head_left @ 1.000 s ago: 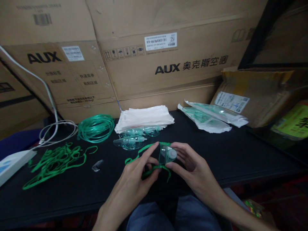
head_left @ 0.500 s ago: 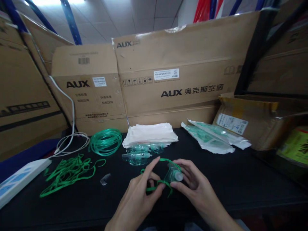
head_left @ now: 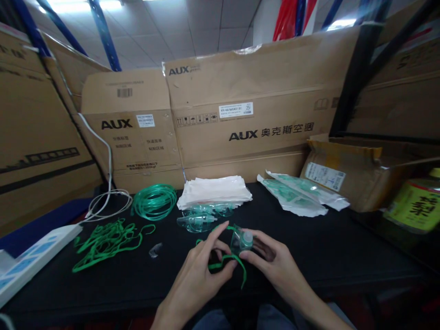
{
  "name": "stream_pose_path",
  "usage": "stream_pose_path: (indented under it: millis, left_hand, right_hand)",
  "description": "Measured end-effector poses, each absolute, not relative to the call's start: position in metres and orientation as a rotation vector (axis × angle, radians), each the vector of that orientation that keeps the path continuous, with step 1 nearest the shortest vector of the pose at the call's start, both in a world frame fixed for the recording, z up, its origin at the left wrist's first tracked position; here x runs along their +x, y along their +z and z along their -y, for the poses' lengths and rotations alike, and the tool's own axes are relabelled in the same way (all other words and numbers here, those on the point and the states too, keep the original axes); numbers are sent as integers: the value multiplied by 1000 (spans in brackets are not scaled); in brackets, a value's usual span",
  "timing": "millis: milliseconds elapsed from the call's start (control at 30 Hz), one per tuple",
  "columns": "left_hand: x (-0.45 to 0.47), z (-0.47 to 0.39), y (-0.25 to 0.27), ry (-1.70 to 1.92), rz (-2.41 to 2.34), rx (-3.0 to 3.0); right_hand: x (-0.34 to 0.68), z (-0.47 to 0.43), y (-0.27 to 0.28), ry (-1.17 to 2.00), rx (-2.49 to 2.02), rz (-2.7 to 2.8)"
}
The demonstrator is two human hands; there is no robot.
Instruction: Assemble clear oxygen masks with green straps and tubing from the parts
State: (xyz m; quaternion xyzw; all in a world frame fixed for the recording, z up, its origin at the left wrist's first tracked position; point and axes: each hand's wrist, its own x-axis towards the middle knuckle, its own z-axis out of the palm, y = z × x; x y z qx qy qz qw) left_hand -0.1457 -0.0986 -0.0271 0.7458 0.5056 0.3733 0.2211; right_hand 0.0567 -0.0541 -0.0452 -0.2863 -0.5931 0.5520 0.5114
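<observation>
Between my hands is a clear green-tinted oxygen mask (head_left: 238, 240) with a round whitish port facing up. My right hand (head_left: 275, 256) grips the mask by its right side, thumb below the port. A green elastic strap (head_left: 227, 262) runs across to my left hand (head_left: 202, 275), whose thumb and fingers pinch it; one strap end dangles below the mask. Part of the strap is hidden behind the left fingers. More clear masks (head_left: 197, 220) lie just beyond, in front of a stack of white packets (head_left: 215, 192).
Left on the black table lie loose green straps (head_left: 110, 243), coiled green tubing (head_left: 154, 201), a small clear piece (head_left: 156, 250) and a white power strip (head_left: 37, 261). Packaged masks (head_left: 299, 190), an open carton (head_left: 357, 183) and a yellow-labelled bottle (head_left: 415, 204) stand right. Cardboard (head_left: 275, 91) walls the back.
The mask has turned so its port points more upward, and it has shifted slightly left with my right hand. The strap's free end hangs lower. The camera view has shifted slightly.
</observation>
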Motion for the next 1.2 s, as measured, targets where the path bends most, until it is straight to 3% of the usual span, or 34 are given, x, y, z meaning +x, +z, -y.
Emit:
stream_pose_path:
  millis: [600, 900, 1000, 1067, 1200]
  left_hand:
    - [-138, 103, -18, 931, -1384, 2325]
    - [-148, 105, -22, 1343, -1381, 2347]
    - [-181, 99, -5, 1395, -1747, 2279]
    - [-217, 91, 14, 1112, -2322, 1971]
    - [-295, 68, 46, 800, -2760, 1576]
  right_hand:
    - [52, 52, -48, 1416, -664, 1363]
    - [66, 39, -37, 1489, -611, 723]
    - [67, 38, -37, 1537, -608, 760]
    - [66, 39, -39, 1559, -591, 812]
    - [65, 40, -39, 1561, -563, 856]
